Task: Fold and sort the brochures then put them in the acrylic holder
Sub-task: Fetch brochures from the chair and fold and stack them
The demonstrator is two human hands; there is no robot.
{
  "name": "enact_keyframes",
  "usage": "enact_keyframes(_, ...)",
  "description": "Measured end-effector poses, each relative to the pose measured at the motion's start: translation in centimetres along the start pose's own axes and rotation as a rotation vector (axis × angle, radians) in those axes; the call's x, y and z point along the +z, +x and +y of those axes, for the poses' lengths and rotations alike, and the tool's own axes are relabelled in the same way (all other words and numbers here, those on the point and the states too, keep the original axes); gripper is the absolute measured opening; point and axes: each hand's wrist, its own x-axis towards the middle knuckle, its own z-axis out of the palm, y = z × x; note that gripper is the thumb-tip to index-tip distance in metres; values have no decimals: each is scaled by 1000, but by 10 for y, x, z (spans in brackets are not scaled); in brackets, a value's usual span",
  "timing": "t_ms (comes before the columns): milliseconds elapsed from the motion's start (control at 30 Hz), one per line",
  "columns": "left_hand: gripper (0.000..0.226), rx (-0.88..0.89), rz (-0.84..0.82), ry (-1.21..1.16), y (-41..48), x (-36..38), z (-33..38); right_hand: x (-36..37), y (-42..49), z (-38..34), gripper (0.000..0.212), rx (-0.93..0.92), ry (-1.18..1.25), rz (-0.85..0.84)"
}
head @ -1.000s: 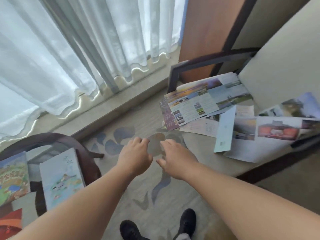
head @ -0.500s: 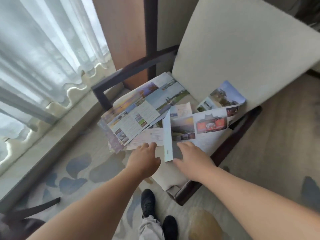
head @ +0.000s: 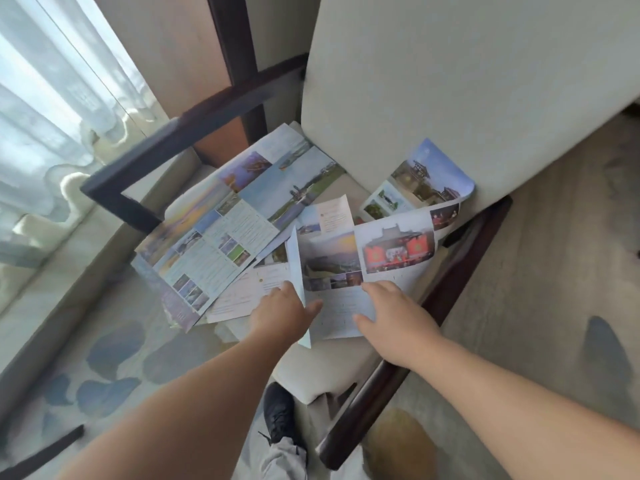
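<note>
Several unfolded brochures lie spread over the seat of a cream armchair (head: 332,372). A wide brochure with landscape photos (head: 239,216) lies at the left. A brochure with a red building photo (head: 367,261) lies in the middle, its left flap standing up. A curled brochure with a tower photo (head: 422,178) leans on the backrest. My left hand (head: 280,313) rests against the upright flap with fingers apart. My right hand (head: 394,317) lies flat on the white lower part of the same brochure. No acrylic holder is in view.
Dark wooden armrests (head: 194,119) frame the chair on both sides. White curtains (head: 52,98) hang at the left over a low sill. A patterned carpet (head: 114,351) covers the floor. My black shoe (head: 280,414) stands just before the seat's front edge.
The view swung from the floor and another chair to this armchair. Both hands moved forward from mid-air onto the middle brochure; the left one now touches its raised flap.
</note>
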Motion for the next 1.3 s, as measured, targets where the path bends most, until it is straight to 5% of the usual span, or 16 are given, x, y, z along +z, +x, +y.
enact_keyframes(167,10,3,65,-13,9,8,26,4,14,11,61,1,73,-54)
enact_keyframes(367,25,430,327,-46,-46,-26,68,-46,22,-19,88,173,766,-94)
enact_keyframes(500,39,644,419,-101,-82,-68,91,-89,23,-29,27,179,815,78)
enact_keyframes(667,39,269,484,-579,-89,-136,108,-146,9,-33,25,72,898,116)
enact_keyframes(800,60,48,287,-1158,-107,-194,123,-182,-10,-45,28,-71,995,70)
enact_keyframes(967,16,85,387,-1173,-136,-229,133,-214,-29,-61,23,-150,1029,86)
enact_keyframes(1100,31,139,434,-1276,-158,-248,131,-226,-42,-76,18,-167,990,167)
enact_keyframes(1300,22,175,537,-1346,-187,-262,118,-233,-63,-97,40,-287,1083,128)
